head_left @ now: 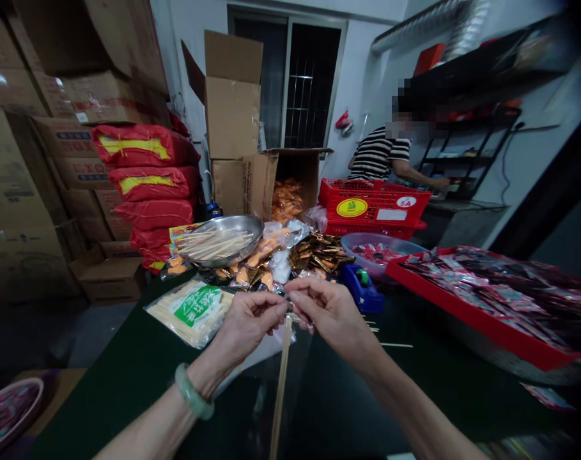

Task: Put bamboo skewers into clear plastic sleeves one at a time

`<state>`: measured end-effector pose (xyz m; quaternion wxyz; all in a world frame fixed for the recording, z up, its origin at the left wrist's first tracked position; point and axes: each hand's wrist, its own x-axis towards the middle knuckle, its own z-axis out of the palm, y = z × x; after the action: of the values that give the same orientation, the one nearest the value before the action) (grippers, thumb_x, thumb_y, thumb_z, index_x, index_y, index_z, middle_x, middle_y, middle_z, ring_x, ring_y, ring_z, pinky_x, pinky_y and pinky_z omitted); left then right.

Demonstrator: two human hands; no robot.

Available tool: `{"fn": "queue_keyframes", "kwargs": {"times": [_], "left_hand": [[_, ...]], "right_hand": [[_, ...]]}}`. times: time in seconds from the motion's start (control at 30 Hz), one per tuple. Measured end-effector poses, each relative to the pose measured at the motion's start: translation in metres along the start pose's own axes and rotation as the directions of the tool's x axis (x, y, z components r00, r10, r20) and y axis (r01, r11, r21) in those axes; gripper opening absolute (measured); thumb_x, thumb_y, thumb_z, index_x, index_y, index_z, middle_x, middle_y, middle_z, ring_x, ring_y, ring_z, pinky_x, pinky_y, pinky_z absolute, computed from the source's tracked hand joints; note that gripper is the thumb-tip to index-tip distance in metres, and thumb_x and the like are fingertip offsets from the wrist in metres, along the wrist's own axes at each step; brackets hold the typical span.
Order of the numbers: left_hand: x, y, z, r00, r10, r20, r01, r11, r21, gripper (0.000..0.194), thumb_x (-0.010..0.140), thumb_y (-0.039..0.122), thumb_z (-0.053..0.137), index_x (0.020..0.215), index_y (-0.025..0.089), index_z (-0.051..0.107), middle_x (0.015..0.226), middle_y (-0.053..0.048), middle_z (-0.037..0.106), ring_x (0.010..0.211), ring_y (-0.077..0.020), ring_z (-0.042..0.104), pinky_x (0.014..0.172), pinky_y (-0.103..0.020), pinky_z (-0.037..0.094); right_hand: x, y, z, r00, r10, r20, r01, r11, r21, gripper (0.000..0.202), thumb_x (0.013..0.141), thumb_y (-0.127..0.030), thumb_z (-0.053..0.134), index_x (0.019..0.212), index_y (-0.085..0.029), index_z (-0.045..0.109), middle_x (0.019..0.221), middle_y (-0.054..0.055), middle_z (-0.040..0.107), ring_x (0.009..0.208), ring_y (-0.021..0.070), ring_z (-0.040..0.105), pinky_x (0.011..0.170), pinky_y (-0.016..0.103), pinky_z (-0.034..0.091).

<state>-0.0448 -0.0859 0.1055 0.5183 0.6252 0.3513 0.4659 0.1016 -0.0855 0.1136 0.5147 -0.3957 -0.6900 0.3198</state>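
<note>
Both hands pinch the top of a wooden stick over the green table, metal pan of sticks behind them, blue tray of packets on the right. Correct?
Not quite: the tray of packets on the right is red, not blue, as the head view shows. The left hand, right hand, stick and pan match.

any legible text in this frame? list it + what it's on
"5A": white oval sticker on the red crate.
"盛": yellow oval sticker on the same crate.
White label beside it: blank or too blurred.
Green label on the stick packet: characters too blurred to read.
Cardboard boxes: printing too blurred.
Red sacks: yellow bands, no legible text.
Sachets in the red tray: too small.
</note>
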Motion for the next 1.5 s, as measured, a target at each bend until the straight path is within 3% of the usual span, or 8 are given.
{"fn": "queue_keyframes", "kwargs": {"times": [0.13, 0.23, 0.43, 0.73, 0.93, 1.1, 1.3, 1.5], "left_hand": [[0.000, -0.002, 0.001, 0.998, 0.014, -0.055, -0.012, 1.000, 0.022, 0.024, 0.070, 0.035, 0.062, 0.071, 0.011, 0.064, 0.051, 0.003, 0.047, 0.045, -0.0057, 0.037, 0.043, -0.018, 0.031], [0.000, -0.001, 0.003, 0.996, 0.025, -0.089, -0.021, 0.998, 0.052, 0.024, 0.070, 0.034, 0.060, 0.077, 0.011, 0.065, 0.050, 0.004, 0.048, 0.043, -0.0059, 0.035, 0.042, -0.018, 0.029], [-0.009, 0.008, 0.012, 0.966, 0.257, 0.013, -0.249, 0.918, 0.307, 0.019, 0.077, 0.021, 0.048, 0.077, 0.013, 0.065, 0.074, -0.004, 0.064, 0.065, -0.0129, 0.054, 0.060, -0.022, 0.041], [-0.021, 0.004, 0.022, 0.905, 0.341, 0.253, -0.418, 0.603, 0.679, 0.020, 0.075, 0.009, 0.039, 0.060, 0.015, 0.050, 0.058, 0.001, 0.049, 0.053, -0.0100, 0.041, 0.054, -0.024, 0.029], [-0.022, 0.009, 0.027, 0.928, 0.282, 0.242, -0.372, 0.705, 0.604, 0.022, 0.069, 0.010, 0.040, 0.062, 0.014, 0.059, 0.052, 0.002, 0.045, 0.050, -0.0093, 0.039, 0.052, -0.022, 0.029], [-0.020, 0.009, 0.023, 0.987, 0.070, 0.146, -0.124, 0.905, 0.408, 0.026, 0.067, 0.020, 0.045, 0.076, 0.010, 0.066, 0.054, 0.000, 0.049, 0.048, -0.0091, 0.039, 0.046, -0.021, 0.029], [-0.018, 0.006, 0.027, 0.998, -0.007, 0.058, -0.005, 0.979, 0.202, 0.025, 0.065, 0.025, 0.050, 0.077, 0.010, 0.066, 0.049, 0.003, 0.046, 0.043, -0.0071, 0.036, 0.042, -0.019, 0.027], [-0.023, 0.004, 0.032, 0.987, 0.088, 0.134, -0.115, 0.969, 0.217, 0.022, 0.070, 0.021, 0.048, 0.074, 0.010, 0.068, 0.054, 0.000, 0.053, 0.049, -0.0077, 0.039, 0.047, -0.018, 0.032]], "right_hand": [[-0.007, -0.005, 0.000, 0.883, -0.286, -0.373, 0.177, 0.938, -0.299, 0.011, 0.078, -0.023, 0.052, 0.086, -0.017, 0.057, 0.066, 0.002, 0.057, 0.055, 0.0128, 0.052, 0.050, 0.025, 0.044], [-0.018, -0.012, 0.004, 0.758, -0.587, -0.283, 0.359, 0.738, -0.571, 0.012, 0.081, -0.013, 0.048, 0.082, -0.019, 0.057, 0.071, 0.005, 0.059, 0.064, 0.0142, 0.056, 0.059, 0.027, 0.046], [-0.030, -0.005, 0.013, 0.840, -0.535, -0.084, 0.320, 0.616, -0.719, 0.018, 0.085, -0.014, 0.042, 0.080, -0.015, 0.059, 0.070, 0.008, 0.060, 0.067, 0.0167, 0.057, 0.061, 0.028, 0.045], [-0.048, -0.005, 0.003, 0.901, -0.433, -0.011, 0.255, 0.550, -0.796, 0.024, 0.081, -0.011, 0.038, 0.063, -0.018, 0.052, 0.060, 0.003, 0.054, 0.055, 0.0150, 0.049, 0.052, 0.026, 0.032], [-0.049, -0.003, -0.004, 0.929, -0.355, -0.105, 0.215, 0.747, -0.628, 0.017, 0.075, -0.011, 0.039, 0.062, -0.019, 0.046, 0.057, -0.001, 0.047, 0.051, 0.0112, 0.044, 0.049, 0.022, 0.032], [-0.051, 0.003, -0.015, 0.925, -0.216, -0.314, 0.051, 0.887, -0.460, 0.015, 0.076, -0.014, 0.041, 0.064, -0.019, 0.046, 0.052, -0.004, 0.042, 0.044, 0.0092, 0.040, 0.041, 0.020, 0.032], [-0.065, -0.010, -0.005, 0.810, -0.512, -0.286, 0.291, 0.775, -0.561, 0.014, 0.081, -0.010, 0.045, 0.085, -0.017, 0.055, 0.067, 0.002, 0.055, 0.057, 0.0121, 0.052, 0.051, 0.022, 0.042], [-0.067, -0.004, 0.009, 0.811, -0.552, -0.194, 0.307, 0.683, -0.663, 0.015, 0.081, -0.006, 0.045, 0.081, -0.015, 0.057, 0.068, 0.005, 0.060, 0.065, 0.0154, 0.056, 0.059, 0.026, 0.046]]}}
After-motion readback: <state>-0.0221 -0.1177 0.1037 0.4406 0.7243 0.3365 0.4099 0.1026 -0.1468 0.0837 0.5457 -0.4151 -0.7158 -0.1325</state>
